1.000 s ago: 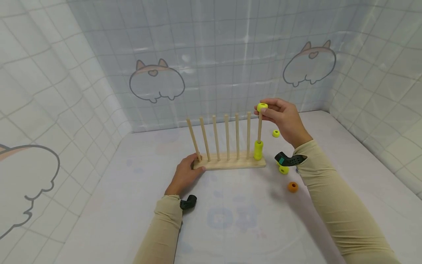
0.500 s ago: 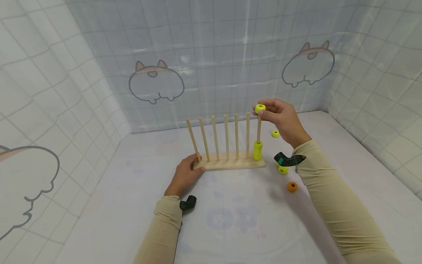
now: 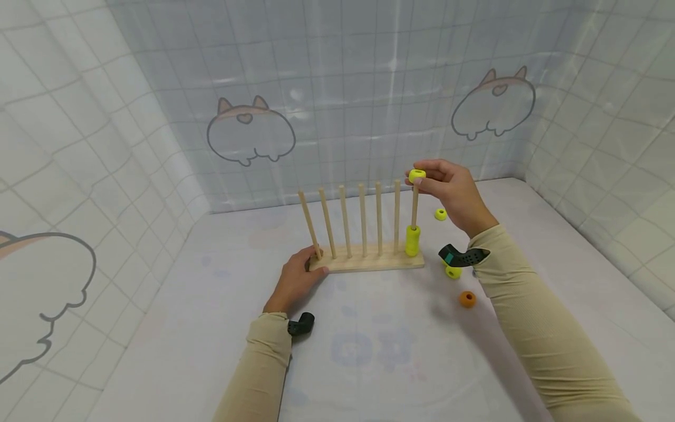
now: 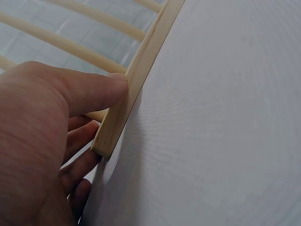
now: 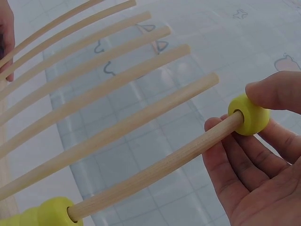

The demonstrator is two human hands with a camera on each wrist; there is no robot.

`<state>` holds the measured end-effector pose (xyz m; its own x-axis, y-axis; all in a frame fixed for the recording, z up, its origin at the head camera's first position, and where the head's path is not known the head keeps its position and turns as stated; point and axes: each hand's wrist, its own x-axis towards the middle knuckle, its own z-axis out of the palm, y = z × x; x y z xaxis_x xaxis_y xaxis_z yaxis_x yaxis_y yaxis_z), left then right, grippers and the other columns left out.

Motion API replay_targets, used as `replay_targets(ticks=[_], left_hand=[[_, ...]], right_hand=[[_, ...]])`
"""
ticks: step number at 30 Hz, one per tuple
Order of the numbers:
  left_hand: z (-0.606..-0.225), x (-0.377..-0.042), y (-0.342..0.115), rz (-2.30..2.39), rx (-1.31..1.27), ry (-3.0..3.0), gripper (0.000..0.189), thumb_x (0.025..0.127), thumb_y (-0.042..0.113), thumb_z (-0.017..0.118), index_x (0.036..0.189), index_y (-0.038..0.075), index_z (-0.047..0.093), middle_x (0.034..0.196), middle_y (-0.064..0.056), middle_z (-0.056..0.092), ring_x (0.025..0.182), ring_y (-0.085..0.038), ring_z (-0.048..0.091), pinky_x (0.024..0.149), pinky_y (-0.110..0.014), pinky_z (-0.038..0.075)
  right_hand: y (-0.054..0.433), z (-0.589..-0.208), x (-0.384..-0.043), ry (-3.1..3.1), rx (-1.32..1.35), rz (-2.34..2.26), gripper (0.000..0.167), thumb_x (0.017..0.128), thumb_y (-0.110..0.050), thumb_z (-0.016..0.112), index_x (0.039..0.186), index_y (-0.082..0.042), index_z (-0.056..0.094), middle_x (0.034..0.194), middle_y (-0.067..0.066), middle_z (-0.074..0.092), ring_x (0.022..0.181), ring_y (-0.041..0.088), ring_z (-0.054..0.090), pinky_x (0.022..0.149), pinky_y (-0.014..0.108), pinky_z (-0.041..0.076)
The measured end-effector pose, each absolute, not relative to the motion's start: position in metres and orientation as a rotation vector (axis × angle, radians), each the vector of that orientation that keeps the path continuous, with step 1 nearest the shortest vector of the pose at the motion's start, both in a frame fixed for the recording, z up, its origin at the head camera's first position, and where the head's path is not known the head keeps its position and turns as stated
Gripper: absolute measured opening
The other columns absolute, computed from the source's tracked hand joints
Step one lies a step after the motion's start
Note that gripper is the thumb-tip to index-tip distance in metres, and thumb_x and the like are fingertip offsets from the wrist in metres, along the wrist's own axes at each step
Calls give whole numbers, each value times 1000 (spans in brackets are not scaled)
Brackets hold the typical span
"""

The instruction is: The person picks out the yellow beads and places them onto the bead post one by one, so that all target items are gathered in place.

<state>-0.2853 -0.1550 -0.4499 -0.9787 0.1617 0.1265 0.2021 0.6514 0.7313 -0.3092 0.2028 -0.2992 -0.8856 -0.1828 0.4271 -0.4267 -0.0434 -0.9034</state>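
Note:
A wooden peg rack with a row of several upright pegs stands on the table. My left hand grips the left end of its base; in the left wrist view the thumb lies on the base's edge and the fingers go round behind. At the far right peg, my right hand pinches a yellow bead between thumb and fingers. The peg's tip sits in the bead's hole. Lower on that same peg is a stack of yellow beads, resting at the base. The other pegs are bare.
Right of the rack lie a yellow bead farther back, another yellow bead and an orange bead nearer. A bluish thing is mostly hidden by the right sleeve. Tiled-pattern sheets wall the table at the back and both sides.
My right hand has shifted slightly left and down with the yellow bead, bringing it onto the right peg's tip. The left hand and rack have stayed in place.

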Motion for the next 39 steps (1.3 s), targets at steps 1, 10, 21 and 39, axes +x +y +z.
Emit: replay_targets(ticks=[1, 10, 21, 39], left_hand=[[-450, -286, -155, -1251, -309, -2812, 55, 93, 25, 72, 143, 9, 54, 149, -15, 48, 139, -33, 42, 112, -49, 36], [-451, -286, -156, -1251, -302, -2818, 54, 94, 26, 71, 142, 10, 55, 149, -14, 48, 140, -33, 41, 113, -49, 35], [-449, -285, -155, -1260, -294, -2827, 55, 94, 25, 71, 144, 10, 53, 150, -14, 47, 140, -32, 40, 114, -48, 34], [-451, -286, -157, -1254, -293, -2826, 56, 94, 27, 71, 145, 10, 53, 151, -13, 46, 141, -32, 39, 114, -48, 33]], right_hand=[[203, -299, -309, -2045, 659, 2040, 34, 96, -7, 68, 127, 4, 60, 126, 25, 63, 107, 22, 68, 94, 32, 53], [203, -298, -309, -2049, 653, 2044, 38, 95, -7, 67, 128, 10, 58, 126, 25, 64, 105, 22, 68, 94, 31, 54], [204, -298, -309, -2067, 661, 2011, 33, 95, -9, 69, 125, 5, 62, 122, 18, 66, 110, 25, 65, 94, 29, 53], [201, -297, -310, -2063, 613, 2012, 34, 100, -17, 63, 125, 7, 62, 120, 19, 65, 111, 28, 64, 98, 30, 51]])
